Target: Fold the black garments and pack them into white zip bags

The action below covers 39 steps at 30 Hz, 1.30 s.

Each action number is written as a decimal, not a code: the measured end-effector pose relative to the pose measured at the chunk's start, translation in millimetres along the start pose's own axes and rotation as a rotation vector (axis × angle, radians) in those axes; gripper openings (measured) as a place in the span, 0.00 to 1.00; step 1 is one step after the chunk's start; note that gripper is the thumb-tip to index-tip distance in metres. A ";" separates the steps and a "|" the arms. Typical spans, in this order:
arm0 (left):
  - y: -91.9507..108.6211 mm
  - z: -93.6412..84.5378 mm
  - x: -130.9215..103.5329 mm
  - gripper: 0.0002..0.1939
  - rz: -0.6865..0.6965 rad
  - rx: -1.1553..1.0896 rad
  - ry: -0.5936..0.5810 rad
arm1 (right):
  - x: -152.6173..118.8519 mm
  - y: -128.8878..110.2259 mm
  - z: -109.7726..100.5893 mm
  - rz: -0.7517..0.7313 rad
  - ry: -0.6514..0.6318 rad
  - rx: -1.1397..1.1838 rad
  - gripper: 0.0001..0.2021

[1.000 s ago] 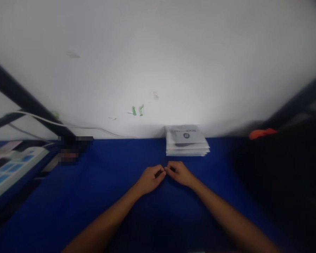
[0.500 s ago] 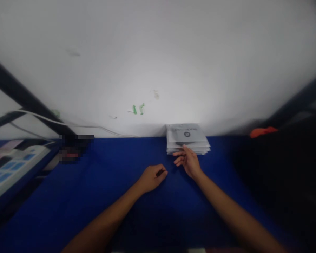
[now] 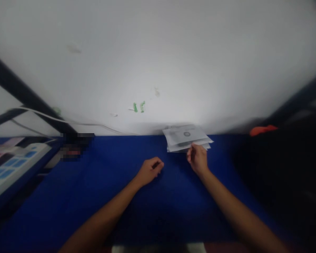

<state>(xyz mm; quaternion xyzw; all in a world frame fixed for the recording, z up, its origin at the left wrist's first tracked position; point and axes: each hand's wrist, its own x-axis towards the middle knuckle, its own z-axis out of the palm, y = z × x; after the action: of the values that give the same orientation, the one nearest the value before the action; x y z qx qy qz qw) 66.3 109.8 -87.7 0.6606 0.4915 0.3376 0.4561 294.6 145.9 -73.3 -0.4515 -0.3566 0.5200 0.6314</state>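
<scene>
A stack of flat white packaging bags (image 3: pixel 171 147) lies on the blue tabletop against the wall. The top bag (image 3: pixel 177 135) carries a dark round logo, and its front edge is lifted off the ones below. My right hand (image 3: pixel 198 158) pinches that front edge between thumb and fingers, its other fingers curled in. To the left of the stack, my left hand (image 3: pixel 150 171) rests over the table with fingers curled and thumb close to the forefinger. Nothing shows in it, and it is apart from the bags.
At the far left lies a white power strip (image 3: pixel 18 168) with blue sockets. A white cable (image 3: pixel 94 124) runs along the wall (image 3: pixel 158 52). Dark frame posts (image 3: pixel 28 93) stand on both sides. An orange object (image 3: pixel 263 130) sits at the right beside a dark mass (image 3: pixel 284 175).
My right hand has moved slightly right and closed on the top bag's edge. That bag has shifted and its front edge has risen. My left hand stays nearly in place.
</scene>
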 end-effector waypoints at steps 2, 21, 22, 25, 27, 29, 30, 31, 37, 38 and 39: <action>-4.0 -12.5 7.1 0.15 -0.067 -0.167 0.184 | -4.9 0.5 0.1 -0.006 -0.047 -0.015 0.14; -4.7 -21.9 5.9 0.25 0.060 0.239 0.100 | -56.6 14.5 24.5 0.536 -0.789 -0.289 0.08; -5.2 -20.6 5.8 0.24 0.073 0.248 0.072 | -55.5 14.6 25.0 0.527 -0.799 -0.295 0.09; -3.0 -16.4 3.8 0.19 0.116 0.244 -0.037 | -54.4 14.6 26.2 0.404 -0.772 -0.355 0.14; 1.0 -13.2 0.8 0.17 0.128 0.249 -0.089 | -55.0 15.7 26.9 0.232 -0.702 -0.460 0.18; 5.1 -9.9 -2.5 0.16 0.130 0.261 -0.117 | -55.4 17.7 27.2 0.074 -0.631 -0.562 0.19; 6.5 -8.5 -3.8 0.16 0.132 0.266 -0.129 | -55.5 18.9 27.3 0.019 -0.604 -0.596 0.19; 7.3 -7.3 -4.7 0.16 0.136 0.270 -0.139 | -55.4 20.1 27.4 -0.014 -0.585 -0.617 0.19; -2.4 -15.8 3.3 0.16 0.116 0.352 -0.018 | -56.6 23.6 29.6 0.150 -0.639 -0.602 0.19; -5.7 -21.1 6.4 0.16 0.105 0.372 0.026 | -57.3 23.4 29.6 0.148 -0.666 -0.612 0.18; -9.1 -27.4 9.6 0.17 0.095 0.387 0.066 | -58.0 23.0 29.3 0.132 -0.694 -0.627 0.18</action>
<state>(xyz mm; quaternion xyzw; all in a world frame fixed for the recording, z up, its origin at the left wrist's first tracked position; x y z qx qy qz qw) 41.4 127.3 -86.5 0.7472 0.5301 0.2793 0.2876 248.1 96.2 -84.0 -0.4417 -0.6569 0.5465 0.2735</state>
